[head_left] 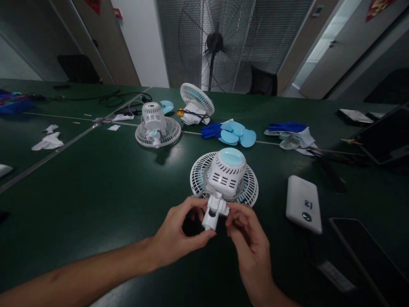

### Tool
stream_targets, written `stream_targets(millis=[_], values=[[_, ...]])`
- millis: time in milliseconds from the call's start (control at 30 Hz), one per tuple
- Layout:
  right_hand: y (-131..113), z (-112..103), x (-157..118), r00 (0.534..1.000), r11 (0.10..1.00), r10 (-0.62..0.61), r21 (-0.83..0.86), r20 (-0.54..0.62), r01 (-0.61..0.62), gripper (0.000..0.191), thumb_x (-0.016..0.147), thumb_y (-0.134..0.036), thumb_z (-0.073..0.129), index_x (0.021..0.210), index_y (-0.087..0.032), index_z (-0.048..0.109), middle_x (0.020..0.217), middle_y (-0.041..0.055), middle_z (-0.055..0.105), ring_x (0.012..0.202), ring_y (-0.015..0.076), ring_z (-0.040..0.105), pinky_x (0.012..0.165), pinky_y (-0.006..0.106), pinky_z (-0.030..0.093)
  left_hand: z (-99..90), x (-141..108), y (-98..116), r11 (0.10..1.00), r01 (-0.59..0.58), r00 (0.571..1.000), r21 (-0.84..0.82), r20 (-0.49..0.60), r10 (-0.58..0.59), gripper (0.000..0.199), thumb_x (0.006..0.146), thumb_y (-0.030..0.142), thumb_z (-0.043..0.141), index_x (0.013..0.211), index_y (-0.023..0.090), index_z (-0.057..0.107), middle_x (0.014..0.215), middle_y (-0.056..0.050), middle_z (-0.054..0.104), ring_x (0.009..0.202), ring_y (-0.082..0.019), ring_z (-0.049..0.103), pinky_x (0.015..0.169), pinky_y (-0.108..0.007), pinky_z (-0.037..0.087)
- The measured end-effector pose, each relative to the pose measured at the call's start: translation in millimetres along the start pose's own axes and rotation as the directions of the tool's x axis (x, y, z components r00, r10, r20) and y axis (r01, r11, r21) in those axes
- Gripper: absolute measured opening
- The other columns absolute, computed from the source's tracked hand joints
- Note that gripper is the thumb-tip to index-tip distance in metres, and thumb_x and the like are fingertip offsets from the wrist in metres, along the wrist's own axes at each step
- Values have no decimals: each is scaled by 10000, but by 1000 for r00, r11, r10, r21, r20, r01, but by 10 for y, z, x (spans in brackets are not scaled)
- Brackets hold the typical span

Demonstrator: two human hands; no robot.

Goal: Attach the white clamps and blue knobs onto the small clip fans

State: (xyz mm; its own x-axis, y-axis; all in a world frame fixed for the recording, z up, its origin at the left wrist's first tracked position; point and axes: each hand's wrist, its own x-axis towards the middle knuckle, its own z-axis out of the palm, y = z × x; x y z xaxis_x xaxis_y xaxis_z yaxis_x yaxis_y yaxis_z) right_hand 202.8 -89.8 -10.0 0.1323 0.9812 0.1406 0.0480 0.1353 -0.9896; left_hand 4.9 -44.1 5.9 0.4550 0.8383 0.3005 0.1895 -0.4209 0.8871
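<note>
White fan (228,177) just beyond the hands (175,236), its neck joint (218,204) between them.

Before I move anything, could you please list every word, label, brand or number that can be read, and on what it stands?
"18", or "81" if turned around: white device at right; its small round display is unreadable.
Pale label at lower right: too blurred.
Red decoration at upper right: gold marks, unreadable.
Nearest white fan: no readable text.
</note>
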Motion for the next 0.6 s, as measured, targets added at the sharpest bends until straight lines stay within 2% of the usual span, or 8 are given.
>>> stream_targets(millis=[267, 400, 533, 600], values=[[26, -4, -19, 996, 994, 91, -62, 5, -90, 229, 881, -177, 512, 1089, -243, 582, 863, 7, 567, 748, 162, 561, 588, 264, 437, -5, 32, 41, 998, 33, 999, -49, 20, -32, 517, 862, 253, 776, 1306, 238, 511, 1061, -25, 666, 867, -145, 607, 765, -254, 488], [22, -25, -68, 998, 998, 23, -60, 56, -20, 181, 911, -188, 491, 1045, -240, 600, 865, 15, 552, 739, 160, 534, 554, 260, 412, -4, 42, 27, 992, 76, 995, -96, 70, -69, 557, 858, 266, 788, 1315, 234, 471, 1078, -27, 670, 910, -154, 617, 782, -255, 494], [-1, -26, -94, 997, 998, -62, -9, 35, 62, 259, 923, -184, 490, 1143, -253, 608, 950, 38, 556, 767, 164, 556, 551, 264, 428, 12, 43, 14, 988, 105, 990, -115, 101, -93, 551, 869, 258, 775, 1312, 230, 448, 1094, -36, 682, 936, -163, 633, 798, -265, 493], [-7, -19, -82, 998, 998, -61, 12, 17, 60, 299, 914, -181, 493, 1182, -256, 603, 983, 46, 563, 753, 160, 561, 547, 266, 437, 22, 44, 16, 989, 97, 992, -115, 97, -86, 539, 872, 254, 768, 1304, 226, 446, 1090, -40, 685, 925, -164, 636, 781, -265, 490]])
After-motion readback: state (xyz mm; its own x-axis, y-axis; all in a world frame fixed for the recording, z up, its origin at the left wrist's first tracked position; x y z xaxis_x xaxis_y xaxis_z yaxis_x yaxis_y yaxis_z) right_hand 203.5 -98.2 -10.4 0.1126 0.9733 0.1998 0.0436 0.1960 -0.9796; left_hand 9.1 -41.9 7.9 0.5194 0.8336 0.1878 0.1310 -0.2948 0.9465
